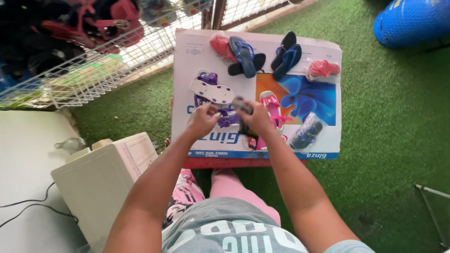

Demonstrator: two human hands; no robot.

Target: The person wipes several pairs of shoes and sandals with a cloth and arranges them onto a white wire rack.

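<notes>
Dark small piece (243, 111): held between the two hands over the middle of the cardboard box (328, 141); it is too small to tell what kind of thing it is.
Left hand (203, 119): arm stretched forward from the lower left, wrist bent slightly inward, fingers curled and pinching near the left end of the dark small piece; whether it truly grips it cannot be told for sure.
Right hand (258, 119): arm stretched forward from the lower right, forearm crossing the near edge of the box, fingers closed on the dark small piece from the right.
Cardboard box: lies flat on the green artificial turf (401, 122) in front of the person's knees and serves as a work surface.
Blue and black sandals (245, 56): one pair at the far edge, left of centre, straps crossing.
Dark blue sandals (286, 55): one pair just to the right, soles close together.
Red wrapped footwear: two bundles, one at the far left corner (222, 45), one at the far right corner (324, 69).
Purple and white sandals (212, 90): one pair just beyond the left hand.
Pink sandal (270, 106): one, just beyond the right hand.
Dark wrapped pair (306, 134): one bundle near the right edge.
Wire rack (69, 63): one, at the left, filled with footwear.
Blue cylinder (422, 19): one, lying on the turf at the far right.
</notes>
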